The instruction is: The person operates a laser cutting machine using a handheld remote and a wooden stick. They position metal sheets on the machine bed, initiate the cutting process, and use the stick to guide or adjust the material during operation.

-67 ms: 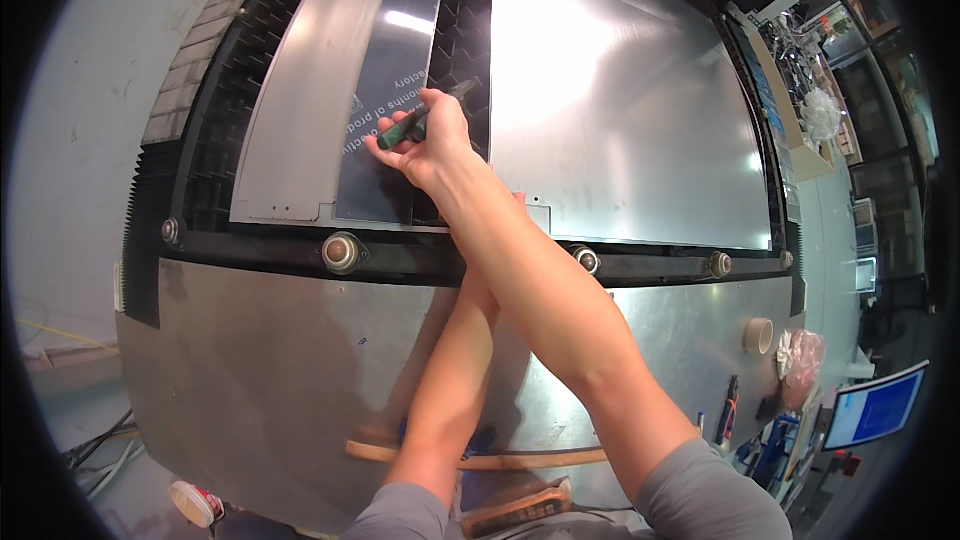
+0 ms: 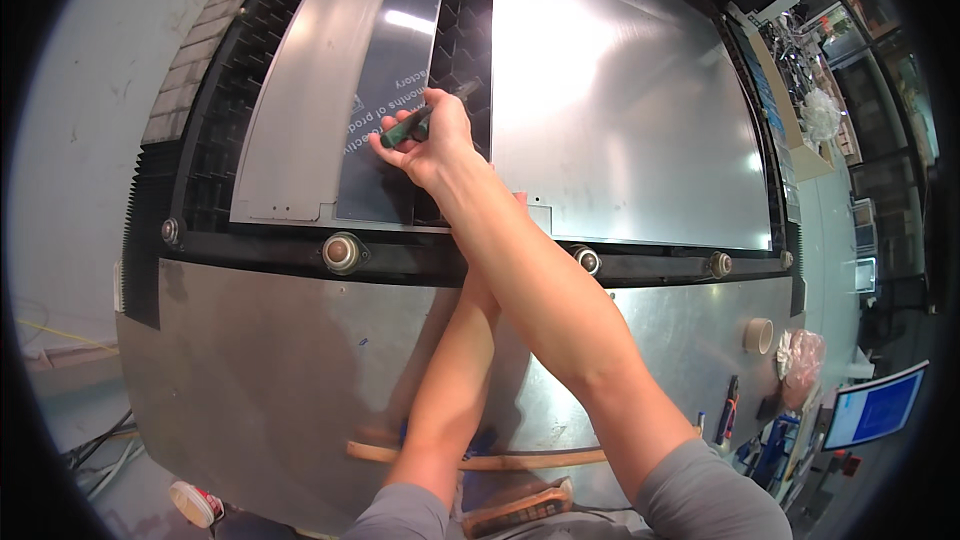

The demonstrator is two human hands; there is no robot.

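Tool with green handle (image 2: 396, 134) is, in my head view, left of the large metal sheet (image 2: 640, 130), and I see the right hand (image 2: 446, 145) curled around it. The left hand (image 2: 521, 199) is mostly hidden under the right forearm (image 2: 540, 270), by the sheet's near left corner; its grip I cannot tell.

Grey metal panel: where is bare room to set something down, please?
Left of the left forearm, below the largest ball roller, the panel is broadly bare. A smaller patch lies between the right forearm and the beige ring. Crowded: lower edge, around the wooden stick.
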